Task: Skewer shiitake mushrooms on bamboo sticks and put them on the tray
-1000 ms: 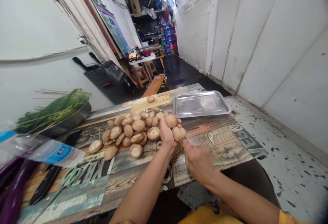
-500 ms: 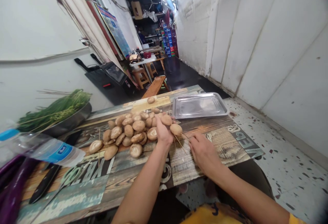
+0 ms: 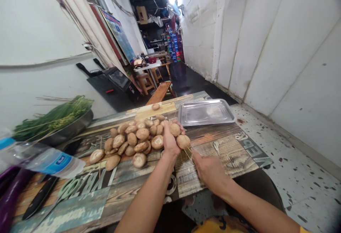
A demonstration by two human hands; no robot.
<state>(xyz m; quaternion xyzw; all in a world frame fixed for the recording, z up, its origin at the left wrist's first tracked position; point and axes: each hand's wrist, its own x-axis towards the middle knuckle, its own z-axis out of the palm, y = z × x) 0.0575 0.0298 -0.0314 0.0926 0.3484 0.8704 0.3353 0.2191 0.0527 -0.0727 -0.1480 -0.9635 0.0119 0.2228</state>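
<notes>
My left hand (image 3: 171, 143) is closed around a brown mushroom (image 3: 175, 129). Just below it, a second mushroom (image 3: 183, 141) sits on the end of a thin bamboo skewer (image 3: 189, 150). The skewer's lower part is pinched in the fingers of my right hand (image 3: 210, 169). How far the skewer runs into the upper mushroom is hidden. A heap of loose mushrooms (image 3: 142, 134) lies to the left of my left hand. Several more skewers lie on the table beneath the held mushrooms.
A shallow metal tray (image 3: 206, 114) stands at the table's far right. To the left are a bowl (image 3: 80, 121) of green vegetables (image 3: 57, 115), a plastic water bottle (image 3: 57, 162), a black-handled knife (image 3: 39, 197) and purple eggplants (image 3: 17, 197). One mushroom (image 3: 155, 107) lies apart near the back edge.
My right hand has moved slightly left and down, nearer to the lower mushroom, and the skewer points more steeply. My left hand keeps its hold. The view has shifted slightly.
</notes>
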